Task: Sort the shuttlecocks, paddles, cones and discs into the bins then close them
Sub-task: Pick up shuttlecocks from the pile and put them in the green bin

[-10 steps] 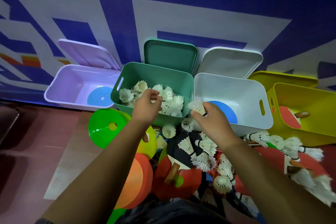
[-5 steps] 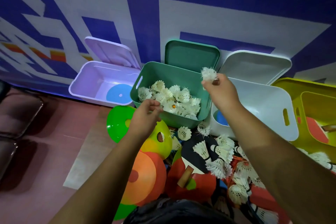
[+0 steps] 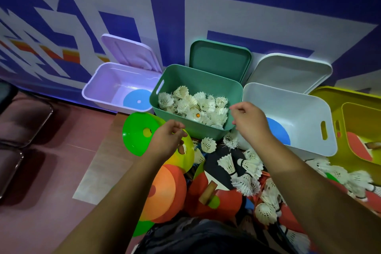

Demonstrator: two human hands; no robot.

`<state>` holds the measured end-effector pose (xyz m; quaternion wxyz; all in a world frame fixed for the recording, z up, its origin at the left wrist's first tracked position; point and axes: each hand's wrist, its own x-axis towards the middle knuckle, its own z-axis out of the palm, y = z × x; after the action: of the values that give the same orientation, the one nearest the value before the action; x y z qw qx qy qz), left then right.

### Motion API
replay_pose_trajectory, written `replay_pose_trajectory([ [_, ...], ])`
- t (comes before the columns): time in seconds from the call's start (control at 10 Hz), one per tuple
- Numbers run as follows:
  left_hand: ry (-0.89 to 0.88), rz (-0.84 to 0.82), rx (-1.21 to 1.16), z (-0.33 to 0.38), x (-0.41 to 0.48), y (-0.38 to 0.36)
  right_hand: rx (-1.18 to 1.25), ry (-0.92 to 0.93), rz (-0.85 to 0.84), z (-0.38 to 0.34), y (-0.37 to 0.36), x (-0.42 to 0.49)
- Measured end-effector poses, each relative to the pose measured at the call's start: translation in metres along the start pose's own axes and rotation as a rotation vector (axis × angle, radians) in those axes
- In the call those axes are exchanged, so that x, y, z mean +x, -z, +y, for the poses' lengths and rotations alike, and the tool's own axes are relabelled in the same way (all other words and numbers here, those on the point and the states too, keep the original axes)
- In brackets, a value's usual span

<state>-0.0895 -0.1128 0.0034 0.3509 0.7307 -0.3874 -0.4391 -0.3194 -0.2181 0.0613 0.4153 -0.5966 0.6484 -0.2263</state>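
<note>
The green bin [image 3: 193, 130] stands open in the middle, holding a heap of white shuttlecocks [image 3: 193, 105]. My right hand [image 3: 249, 123] hovers over its front right corner, fingers loosely curled and holding nothing. My left hand [image 3: 167, 140] hangs empty in front of the bin's near wall, above a green cone [image 3: 135, 132] and a yellow cone [image 3: 186, 158]. Several loose shuttlecocks [image 3: 245, 171] lie on the floor below my right arm. A red paddle [image 3: 216, 200] lies beside orange cones [image 3: 162, 192].
A lilac bin [image 3: 103, 88] at left holds a blue disc [image 3: 137, 100]. The white bin [image 3: 299, 109] at right holds another blue disc [image 3: 278, 132]. A yellow bin [image 3: 358, 113] holds a red paddle [image 3: 357, 146]. All lids lean on the wall. Dark chairs [image 3: 20, 121] stand far left.
My right hand carried a shuttlecock from the floor up over the green bin and no longer holds it. My left hand drew back from the bin toward the cones.
</note>
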Motion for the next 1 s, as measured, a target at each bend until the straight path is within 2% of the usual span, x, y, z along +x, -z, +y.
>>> replay_pose_trajectory([
  [0.2, -0.028, -0.171, 0.214, -0.009, -0.010, -0.043, 0.039, 0.020, -0.078, 0.024, -0.006, -0.033],
  [0.3, 0.068, -0.308, 0.216, -0.008, -0.014, -0.069, 0.060, -0.006, -0.081, 0.043, -0.005, -0.044],
  [0.4, 0.177, -0.323, 0.284, -0.008, -0.013, -0.089, 0.012, -0.051, -0.124, 0.064, -0.003, -0.055],
  [0.6, 0.275, -0.323, 0.328, -0.017, 0.005, -0.110, -0.156, -0.121, -0.231, 0.109, 0.004, -0.076],
  [0.8, 0.360, -0.367, 0.324, -0.010, 0.004, -0.114, -0.188, -0.125, -0.217, 0.127, 0.007, -0.085],
  [0.9, 0.316, -0.296, 0.359, -0.014, 0.003, -0.110, -0.232, -0.089, -0.226, 0.125, 0.005, -0.083],
  [1.0, 0.224, -0.142, 0.305, -0.010, -0.002, -0.100, -0.227, -0.052, -0.241, 0.121, -0.001, -0.077],
])
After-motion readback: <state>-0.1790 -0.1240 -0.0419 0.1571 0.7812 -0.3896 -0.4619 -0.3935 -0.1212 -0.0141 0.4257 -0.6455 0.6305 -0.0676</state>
